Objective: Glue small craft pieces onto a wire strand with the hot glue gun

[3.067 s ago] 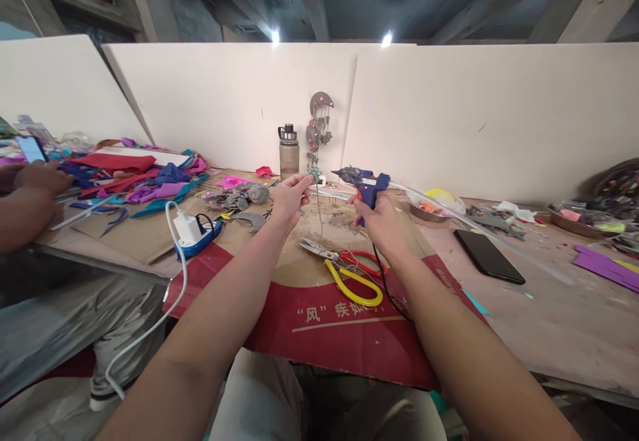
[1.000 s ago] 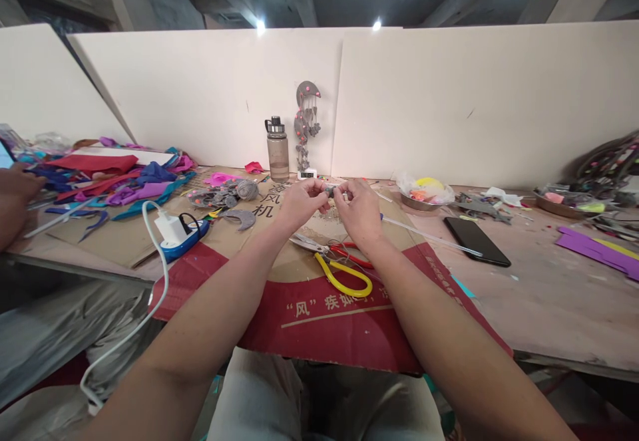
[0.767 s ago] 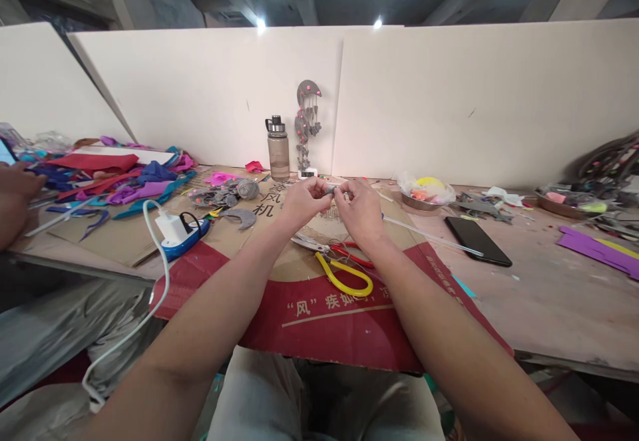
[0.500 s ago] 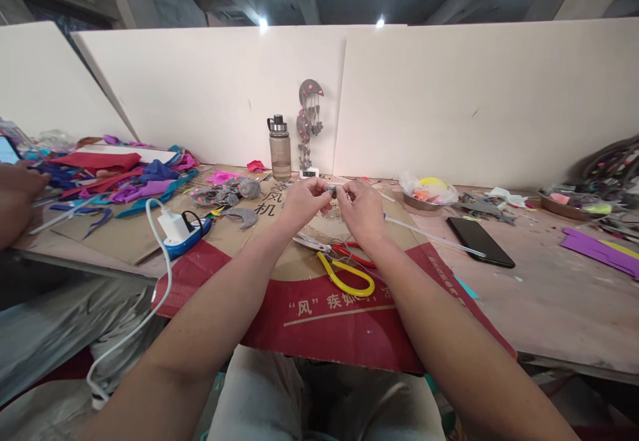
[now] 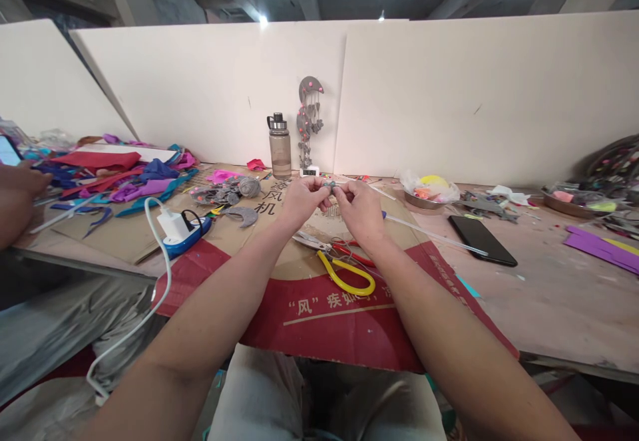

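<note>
My left hand [image 5: 305, 203] and my right hand [image 5: 360, 211] meet above the cardboard, fingertips pinched together. Between them is a small grey piece [image 5: 330, 187], mostly covered by the fingers; its kind is too small to make out. Just below my hands lie scissors [image 5: 345, 277] with yellow and red handles. A grey crescent cutout [image 5: 242, 215] and a ball of grey yarn [image 5: 249, 187] rest to the left. Behind, a grey hanging ornament [image 5: 310, 115] with moons and pink dots is against the white board.
A water bottle [image 5: 280, 148] stands at the back. To the left are a power strip [image 5: 188, 240], a heap of coloured cloth [image 5: 134, 171] and another person's hand [image 5: 22, 195]. A phone [image 5: 482, 240], a thin clear stick [image 5: 434, 233] and a bowl [image 5: 426, 200] are right.
Both hands stay in place with fingertips together. The fingers have shifted slightly around the small grey piece, and the view has tilted a little.
</note>
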Tool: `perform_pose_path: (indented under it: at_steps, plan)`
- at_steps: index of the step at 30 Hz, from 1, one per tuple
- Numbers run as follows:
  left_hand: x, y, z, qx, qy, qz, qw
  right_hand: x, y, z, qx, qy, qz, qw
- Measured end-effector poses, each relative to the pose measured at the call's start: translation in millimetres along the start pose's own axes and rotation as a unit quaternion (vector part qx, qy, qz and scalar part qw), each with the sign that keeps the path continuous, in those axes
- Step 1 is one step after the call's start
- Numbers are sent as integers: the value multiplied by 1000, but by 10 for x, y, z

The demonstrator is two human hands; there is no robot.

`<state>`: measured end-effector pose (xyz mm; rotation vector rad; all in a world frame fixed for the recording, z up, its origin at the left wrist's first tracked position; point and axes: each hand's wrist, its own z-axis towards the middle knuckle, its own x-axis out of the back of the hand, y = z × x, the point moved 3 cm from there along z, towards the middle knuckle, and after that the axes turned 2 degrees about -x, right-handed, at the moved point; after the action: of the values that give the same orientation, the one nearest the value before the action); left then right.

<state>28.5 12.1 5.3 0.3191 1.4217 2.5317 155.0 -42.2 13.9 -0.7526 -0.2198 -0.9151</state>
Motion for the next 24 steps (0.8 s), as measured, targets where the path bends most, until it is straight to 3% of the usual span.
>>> perform_pose_path:
  at_steps: [4,8,15,19,24]
  plan:
    - [-27,23,-15,11,1,-4,1000,5,-6,-2,-17,13,0,1000]
    - [-47,30,-24,26,-10,-64,998,38,11,10,-78,29,48,995]
    - [-38,7,-23,85,-111,-122,983,112,143,75,-163,-88,144,972]
    - [-5,15,-30,93,-123,-62,986,131,214,96,-114,-112,87,983]
    - [11,77,-42,30,-132,52,989,63,169,74,20,-99,-13,995]
